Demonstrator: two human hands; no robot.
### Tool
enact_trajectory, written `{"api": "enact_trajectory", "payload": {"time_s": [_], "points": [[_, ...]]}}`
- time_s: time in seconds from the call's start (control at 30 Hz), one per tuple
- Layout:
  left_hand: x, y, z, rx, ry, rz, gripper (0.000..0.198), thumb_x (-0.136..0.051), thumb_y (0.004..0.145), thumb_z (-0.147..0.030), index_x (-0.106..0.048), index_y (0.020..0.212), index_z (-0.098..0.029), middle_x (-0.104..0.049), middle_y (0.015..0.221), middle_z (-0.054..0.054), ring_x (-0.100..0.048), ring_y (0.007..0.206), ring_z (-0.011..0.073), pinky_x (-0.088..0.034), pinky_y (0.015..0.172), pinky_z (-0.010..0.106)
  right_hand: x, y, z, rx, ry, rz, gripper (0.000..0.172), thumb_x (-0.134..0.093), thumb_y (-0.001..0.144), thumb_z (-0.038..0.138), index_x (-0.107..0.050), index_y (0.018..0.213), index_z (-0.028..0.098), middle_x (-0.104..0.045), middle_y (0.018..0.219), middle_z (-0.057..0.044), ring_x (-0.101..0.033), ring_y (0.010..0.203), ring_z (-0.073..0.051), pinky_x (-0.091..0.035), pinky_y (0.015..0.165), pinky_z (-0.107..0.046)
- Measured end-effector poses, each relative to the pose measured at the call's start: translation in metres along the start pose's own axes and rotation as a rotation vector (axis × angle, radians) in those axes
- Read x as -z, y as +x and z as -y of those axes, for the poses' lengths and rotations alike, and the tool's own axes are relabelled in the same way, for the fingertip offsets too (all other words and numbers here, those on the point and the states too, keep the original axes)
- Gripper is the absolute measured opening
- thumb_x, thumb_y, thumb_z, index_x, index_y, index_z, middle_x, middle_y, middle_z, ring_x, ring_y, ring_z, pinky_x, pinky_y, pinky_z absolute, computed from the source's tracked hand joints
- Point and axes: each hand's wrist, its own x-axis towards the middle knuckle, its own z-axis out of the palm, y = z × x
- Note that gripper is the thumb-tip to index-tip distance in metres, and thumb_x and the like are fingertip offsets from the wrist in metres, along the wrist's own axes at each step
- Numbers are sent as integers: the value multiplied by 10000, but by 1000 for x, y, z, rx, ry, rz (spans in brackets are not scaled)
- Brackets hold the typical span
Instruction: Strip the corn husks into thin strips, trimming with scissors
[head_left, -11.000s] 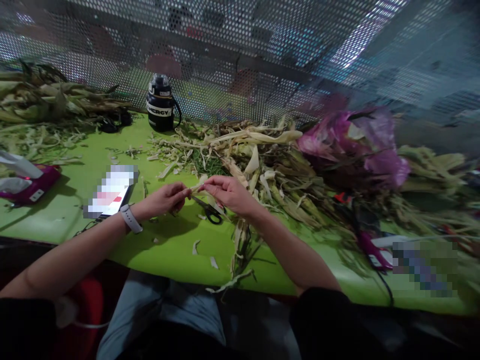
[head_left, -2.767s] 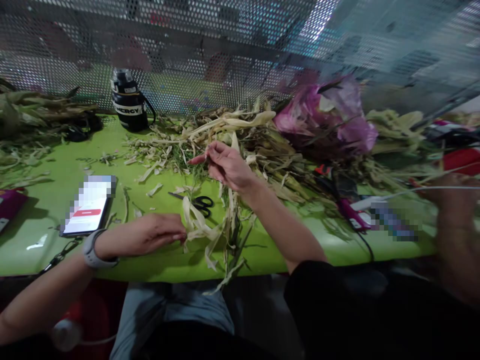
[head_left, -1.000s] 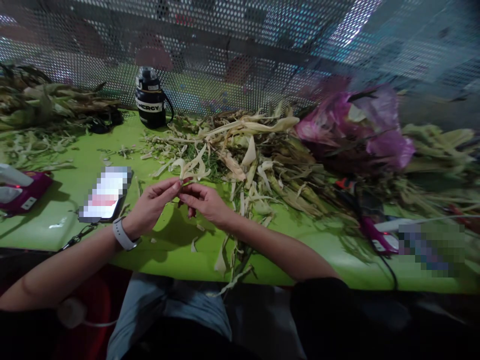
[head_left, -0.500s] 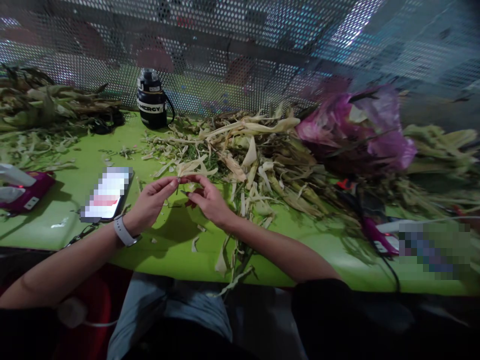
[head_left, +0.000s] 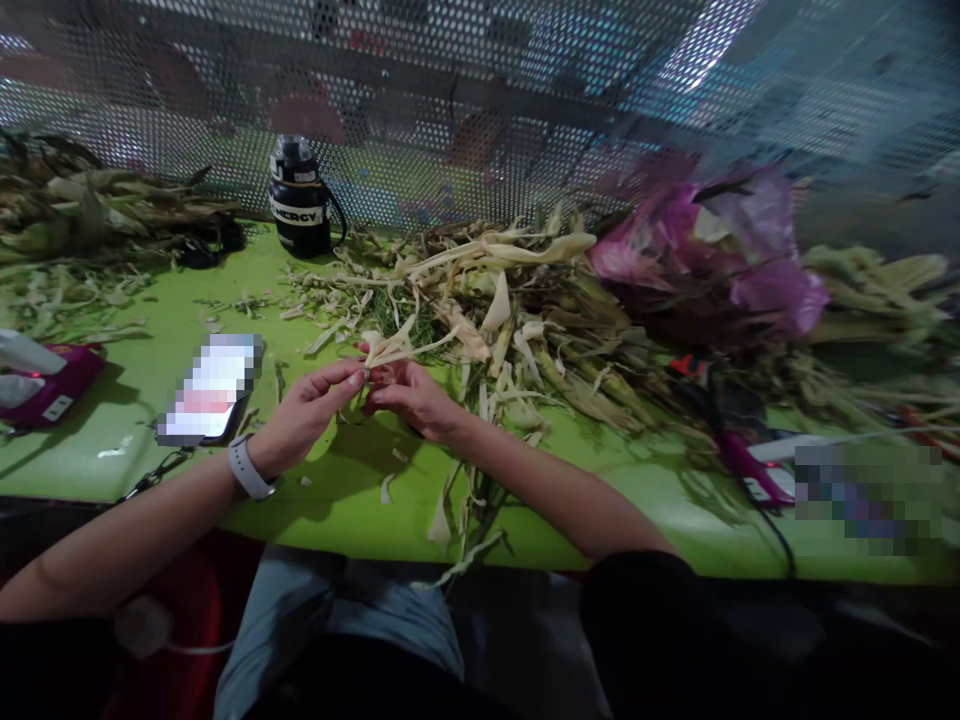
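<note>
Centre of frame: I see the left hand (head_left: 307,415) and right hand (head_left: 412,395) both pinching one husk strip (head_left: 397,345), lifted off the desk (head_left: 135,420) so it hangs free. Open room lies lower centre; husk pile (head_left: 525,320) crowds the right, phone (head_left: 210,390) the left.

table (head_left: 150,400) lime green | husk strips (head_left: 397,345) pale cream-yellow | bottle (head_left: 300,200) black, white lettering | bag (head_left: 705,255) pink-purple | watch (head_left: 247,468) grey-white | screen (head_left: 480,110) perforated dot pattern
</note>
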Motion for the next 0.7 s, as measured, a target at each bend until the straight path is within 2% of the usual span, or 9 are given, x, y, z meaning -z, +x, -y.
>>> {"api": "enact_trajectory", "payload": {"time_s": [0.13, 0.27, 0.33, 0.47, 0.57, 0.7], "points": [[0, -1, -3, -18, 35, -11, 265, -674, 848, -430, -770, 1026, -259, -718, 1165, 61, -588, 1187, 222, -402, 1063, 365, 1, -1, 2, -76, 1, 76, 319, -750, 610, 215, -625, 901, 173, -686, 807, 3, -619, 623, -115, -581, 633, -288], [0, -1, 0, 14, -62, -21, 243, -706, 823, -410, -773, 1002, -260, -748, 1078, 41, -639, 1082, 193, -435, 1015, 332, 1, 0, 2, -13, -68, -18, 222, -740, 611, 219, -643, 802, 162, -607, 650, 36, -538, 559, -86, -500, 537, -215], [0, 0, 0, 33, -117, -27, 238, -726, 804, -397, -776, 985, -251, -757, 1042, 39, -651, 1032, 186, -452, 980, 327, 1, 0, 1, 43, -111, -91, 215, -729, 609, 209, -650, 804, 164, -608, 675, 36, -518, 557, -69, -462, 531, -194], [0, 1, -4, 65, -171, -39, 207, -755, 771, -373, -788, 920, -234, -764, 1021, 42, -648, 1006, 185, -460, 951, 323, 1, 1, -1, 127, -137, -224, 373, -745, 595, 200, -636, 952, 197, -655, 795, 29, -542, 572, -59, -397, 491, -164], [1, 2, -5, 103, -216, -30, 160, -768, 756, -344, -792, 875, -239, -769, 1002, 39, -654, 1011, 192, -468, 943, 325, 2, 1, -2, 107, -151, -193, 431, -762, 590, 214, -622, 997, 211, -683, 850, 8, -580, 576, -79, -399, 468, -169], [4, 4, 0, 159, -277, 7, 154, -769, 761, -333, -790, 884, -243, -770, 994, 38, -664, 1008, 182, -487, 919, 304, 4, 3, -5, -14, -172, -107, 460, -783, 573, 240, -637, 1007, 194, -695, 825, -5, -625, 606, -111, -476, 522, -200]]}}
